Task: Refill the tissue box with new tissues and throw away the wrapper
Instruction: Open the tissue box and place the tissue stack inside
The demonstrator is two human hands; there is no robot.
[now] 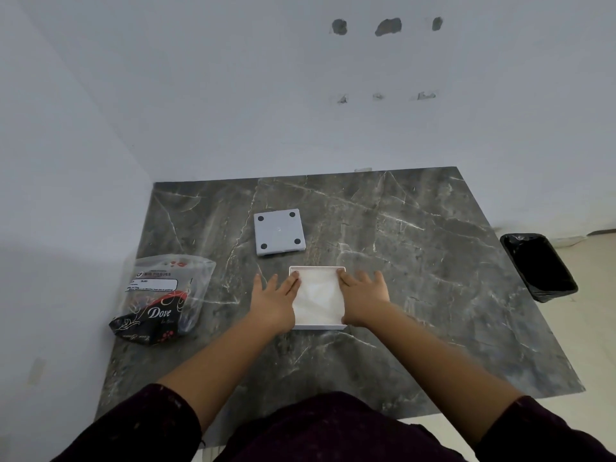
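Note:
A white square tissue box lies open-side up in the middle of the dark marble table, with white tissues filling it. My left hand lies flat at its left edge, fingers spread, fingertips on the tissues. My right hand rests the same way at the right edge. The box's grey base panel with four black feet lies farther back. The plastic tissue wrapper, clear with black and red print, sits slumped at the table's left edge.
A black-lined bin stands on the floor beyond the table's right edge. White walls close the back and left sides of the marble table.

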